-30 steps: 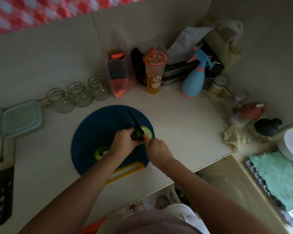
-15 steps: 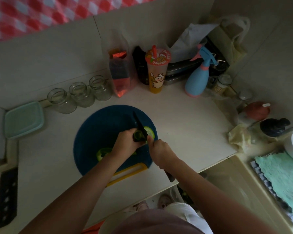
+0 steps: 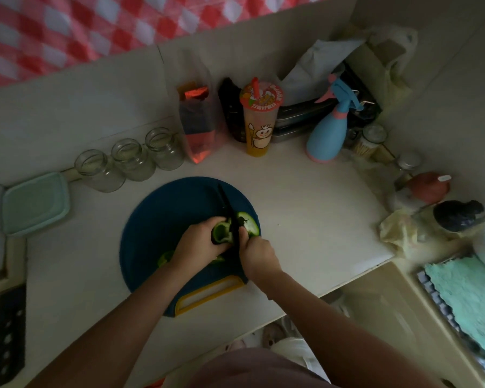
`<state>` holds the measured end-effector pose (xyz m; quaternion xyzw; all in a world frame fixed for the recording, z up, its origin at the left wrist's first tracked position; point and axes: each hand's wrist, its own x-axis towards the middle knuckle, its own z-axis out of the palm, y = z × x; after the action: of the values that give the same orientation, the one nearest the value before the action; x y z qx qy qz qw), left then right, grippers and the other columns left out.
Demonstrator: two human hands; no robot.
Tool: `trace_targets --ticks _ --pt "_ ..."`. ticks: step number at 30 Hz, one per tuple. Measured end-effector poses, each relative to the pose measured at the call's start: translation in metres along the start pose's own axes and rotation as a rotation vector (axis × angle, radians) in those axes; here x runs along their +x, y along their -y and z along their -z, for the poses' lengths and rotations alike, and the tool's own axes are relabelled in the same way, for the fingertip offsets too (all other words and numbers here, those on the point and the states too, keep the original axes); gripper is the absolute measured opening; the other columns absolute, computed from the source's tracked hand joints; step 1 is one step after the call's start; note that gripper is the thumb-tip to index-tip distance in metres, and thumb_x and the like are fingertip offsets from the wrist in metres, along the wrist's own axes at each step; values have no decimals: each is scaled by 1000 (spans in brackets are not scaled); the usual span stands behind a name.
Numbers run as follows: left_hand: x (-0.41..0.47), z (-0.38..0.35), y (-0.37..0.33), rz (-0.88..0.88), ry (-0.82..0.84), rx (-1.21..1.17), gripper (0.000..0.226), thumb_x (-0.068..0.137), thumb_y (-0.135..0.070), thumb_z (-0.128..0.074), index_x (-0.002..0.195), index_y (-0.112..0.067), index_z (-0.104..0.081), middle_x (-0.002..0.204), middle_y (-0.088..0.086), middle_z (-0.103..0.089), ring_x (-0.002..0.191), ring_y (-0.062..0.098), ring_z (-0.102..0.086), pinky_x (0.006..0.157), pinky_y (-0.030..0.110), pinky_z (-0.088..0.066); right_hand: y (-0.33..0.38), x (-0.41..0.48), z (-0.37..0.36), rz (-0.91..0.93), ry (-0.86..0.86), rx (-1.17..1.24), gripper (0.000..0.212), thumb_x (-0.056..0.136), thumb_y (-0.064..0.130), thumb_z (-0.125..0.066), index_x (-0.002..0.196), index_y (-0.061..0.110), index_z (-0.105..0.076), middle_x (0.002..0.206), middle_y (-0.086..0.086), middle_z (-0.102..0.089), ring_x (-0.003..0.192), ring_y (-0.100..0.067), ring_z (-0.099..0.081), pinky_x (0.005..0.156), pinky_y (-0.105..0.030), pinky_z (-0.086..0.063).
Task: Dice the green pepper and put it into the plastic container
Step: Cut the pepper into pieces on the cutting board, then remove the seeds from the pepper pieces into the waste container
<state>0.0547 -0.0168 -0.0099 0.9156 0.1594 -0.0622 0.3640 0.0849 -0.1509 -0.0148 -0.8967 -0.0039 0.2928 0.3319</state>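
Note:
A round dark blue cutting board (image 3: 157, 219) with a yellow handle lies on the white counter. My left hand (image 3: 199, 243) grips a hollow piece of green pepper (image 3: 221, 232) on the board. My right hand (image 3: 259, 256) holds a black knife (image 3: 227, 208), its blade standing between that piece and a cut-off pepper slice (image 3: 249, 224) to the right. Another green pepper piece (image 3: 164, 257) lies on the board under my left wrist. A plastic container with a pale green lid (image 3: 34, 203) sits at the far left.
Three glass jars (image 3: 129, 161) line the wall behind the board. A printed cup (image 3: 259, 119), a clear bag, dark boxes and a blue spray bottle (image 3: 329, 133) crowd the back. Bottles and a crumpled bag fill the right corner. The counter edge runs just below the board.
The knife blade has come down through the pepper, and a slice has parted off to its right. My left hand still grips the pepper in the same place.

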Motion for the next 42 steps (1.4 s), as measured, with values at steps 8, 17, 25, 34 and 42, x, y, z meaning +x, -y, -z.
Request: trace_targets --ticks 8,17,25,34,42 --pt "7 12 11 131 -94 -134 55 71 -21 -80 120 -15 -56 106 1 -65 94 12 -60 81 20 -44 10 8 30 -108 250 134 52 100 51 -26 89 5 -50 70 -11 -54 54 -23 -55 47 -30 -45" --pt "9 13 11 120 25 -74 59 77 -21 -75 129 -16 -49 121 4 -56 108 15 -52 88 23 -38 -10 32 105 131 58 -126 59 94 60 -34 90 7 -61 76 -9 -61 64 -21 -57 59 -29 -47" --pt "11 11 9 152 17 -67 59 79 -26 -73 131 -16 -48 125 5 -52 114 18 -49 92 25 -38 -77 70 116 129 -242 -466 55 95 55 -41 124 10 -54 105 -11 -54 92 -29 -57 69 -33 -45" --pt "13 10 8 187 39 -9 61 80 -29 -71 134 -16 -44 128 7 -48 121 22 -44 101 32 -36 -52 76 113 75 -213 -961 50 98 50 -34 123 14 -56 112 -9 -53 100 -24 -51 77 -31 -35" --pt "14 11 6 222 64 -1 61 81 -29 -69 135 -17 -42 130 9 -46 122 24 -42 101 34 -36 11 51 90 199 -132 -695 56 93 51 -47 130 8 -48 124 -13 -48 107 -27 -53 83 -35 -50"
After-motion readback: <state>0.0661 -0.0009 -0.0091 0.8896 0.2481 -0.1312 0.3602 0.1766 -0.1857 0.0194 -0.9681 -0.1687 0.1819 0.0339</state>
